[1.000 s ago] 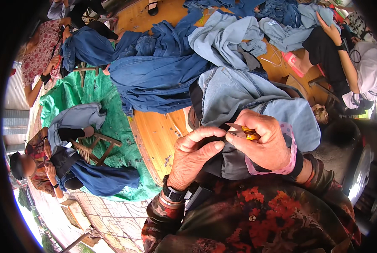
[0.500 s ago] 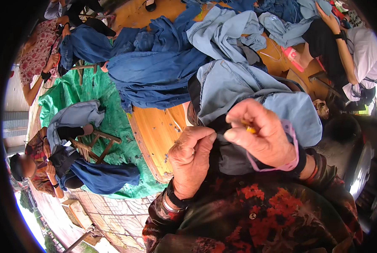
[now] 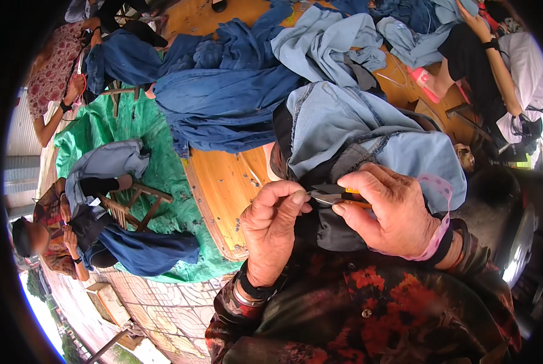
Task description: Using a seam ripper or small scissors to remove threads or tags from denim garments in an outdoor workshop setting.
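In my right hand is a pair of thread snips with orange-yellow grips and metal blades pointing left. The blade tips reach the fingertips of my left hand, which is closed in a pinch. What is between those fingers is too small to make out. Beneath both hands lies a light blue denim garment, bunched over my lap, with black lining cloth showing near me. A pink dotted band loops loosely at my right wrist.
Dark blue denim and more light denim are heaped ahead, over a wooden board with small scraps. A green tarp spreads to the left. Another person sits there with denim; others work at the far left and right.
My right hand has come down and turned, bringing the snips' blades leftward to my left fingertips. My left hand keeps its pinch, almost in the same place.
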Tool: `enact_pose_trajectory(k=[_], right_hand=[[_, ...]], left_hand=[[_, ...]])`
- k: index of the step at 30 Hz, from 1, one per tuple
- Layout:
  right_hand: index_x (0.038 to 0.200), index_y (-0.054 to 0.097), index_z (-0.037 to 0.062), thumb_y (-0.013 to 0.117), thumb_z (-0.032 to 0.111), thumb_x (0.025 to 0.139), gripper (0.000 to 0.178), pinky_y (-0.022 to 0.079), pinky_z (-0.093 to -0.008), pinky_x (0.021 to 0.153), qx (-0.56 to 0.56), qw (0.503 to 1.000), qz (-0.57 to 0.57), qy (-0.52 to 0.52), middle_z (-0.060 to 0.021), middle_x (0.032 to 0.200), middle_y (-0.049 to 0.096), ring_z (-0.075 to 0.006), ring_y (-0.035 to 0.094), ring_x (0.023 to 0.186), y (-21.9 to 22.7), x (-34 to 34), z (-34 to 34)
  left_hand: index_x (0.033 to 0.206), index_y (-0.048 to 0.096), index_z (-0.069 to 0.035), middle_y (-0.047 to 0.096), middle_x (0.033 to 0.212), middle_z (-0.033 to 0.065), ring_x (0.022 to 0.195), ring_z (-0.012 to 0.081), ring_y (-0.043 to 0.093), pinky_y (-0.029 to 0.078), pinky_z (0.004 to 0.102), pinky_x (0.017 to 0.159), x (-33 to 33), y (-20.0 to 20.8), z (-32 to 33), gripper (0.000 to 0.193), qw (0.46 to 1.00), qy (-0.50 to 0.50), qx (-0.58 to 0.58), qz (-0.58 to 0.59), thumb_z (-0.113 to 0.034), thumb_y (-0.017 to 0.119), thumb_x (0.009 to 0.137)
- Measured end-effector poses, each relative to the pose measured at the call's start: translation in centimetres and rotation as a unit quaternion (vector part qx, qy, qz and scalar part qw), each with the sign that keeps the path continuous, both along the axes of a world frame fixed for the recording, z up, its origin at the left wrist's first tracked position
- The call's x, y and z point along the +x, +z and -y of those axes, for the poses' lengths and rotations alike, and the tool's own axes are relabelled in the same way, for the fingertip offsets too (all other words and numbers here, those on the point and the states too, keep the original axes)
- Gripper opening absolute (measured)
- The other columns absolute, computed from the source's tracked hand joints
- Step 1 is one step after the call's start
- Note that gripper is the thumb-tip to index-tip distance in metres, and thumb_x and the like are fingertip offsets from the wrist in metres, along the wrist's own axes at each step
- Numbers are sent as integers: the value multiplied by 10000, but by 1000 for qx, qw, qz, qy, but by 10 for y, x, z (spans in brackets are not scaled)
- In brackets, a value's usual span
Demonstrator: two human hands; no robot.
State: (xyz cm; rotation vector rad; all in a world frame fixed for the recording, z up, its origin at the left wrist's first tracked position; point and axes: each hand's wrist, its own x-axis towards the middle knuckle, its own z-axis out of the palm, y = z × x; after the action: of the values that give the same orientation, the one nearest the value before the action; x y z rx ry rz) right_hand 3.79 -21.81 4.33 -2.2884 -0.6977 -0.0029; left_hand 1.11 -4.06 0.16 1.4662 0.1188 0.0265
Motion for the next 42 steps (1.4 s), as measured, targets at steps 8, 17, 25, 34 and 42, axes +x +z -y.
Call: enact_pose_trajectory(k=[8, 17, 25, 34, 42], right_hand=[[863, 481, 48, 655, 130, 700, 252, 454, -327, 519, -89, 989, 114, 12, -50, 712, 489, -217, 529, 628, 1, -1, -7], [970, 522, 24, 688, 106, 682, 342, 436, -323, 497, -105, 982, 156, 15, -62, 752, 525, -219, 539, 619, 0, -3, -12], [950, 547, 19, 711, 127, 660, 350, 427, -296, 489, -104, 970, 220, 18, -45, 749, 507, -186, 520, 599, -10, -3, -13], [926, 547, 16, 693, 73, 671, 299, 430, -288, 482, -42, 976, 213, 25, -43, 706, 505, -186, 512, 564, -11, -1, -12], [916, 541, 27, 690, 95, 676, 291, 415, -304, 468, -79, 980, 180, 22, -42, 698, 507, -195, 515, 564, 1, -5, -11]], left_hand=[[868, 589, 5, 595, 742, 28, 663, 89, 559, 453, 207, 637, -2, -1, -1, 119, 1000, 5, -25, -9, -112, 599, 847], [851, 588, 6, 586, 748, 20, 654, 79, 531, 430, 198, 654, -2, 0, 2, 104, 999, 24, -35, 9, -92, 616, 829], [849, 586, 7, 584, 741, 20, 651, 76, 527, 426, 196, 650, -4, -3, 2, 97, 999, 37, -23, 24, -81, 619, 825], [862, 584, 9, 582, 718, 22, 640, 74, 524, 416, 193, 643, -5, 0, 2, 111, 998, 48, -32, 8, -93, 615, 831], [844, 573, 4, 561, 752, 19, 646, 76, 499, 400, 195, 635, -4, -4, 2, 103, 997, 53, -44, 31, -91, 611, 830]])
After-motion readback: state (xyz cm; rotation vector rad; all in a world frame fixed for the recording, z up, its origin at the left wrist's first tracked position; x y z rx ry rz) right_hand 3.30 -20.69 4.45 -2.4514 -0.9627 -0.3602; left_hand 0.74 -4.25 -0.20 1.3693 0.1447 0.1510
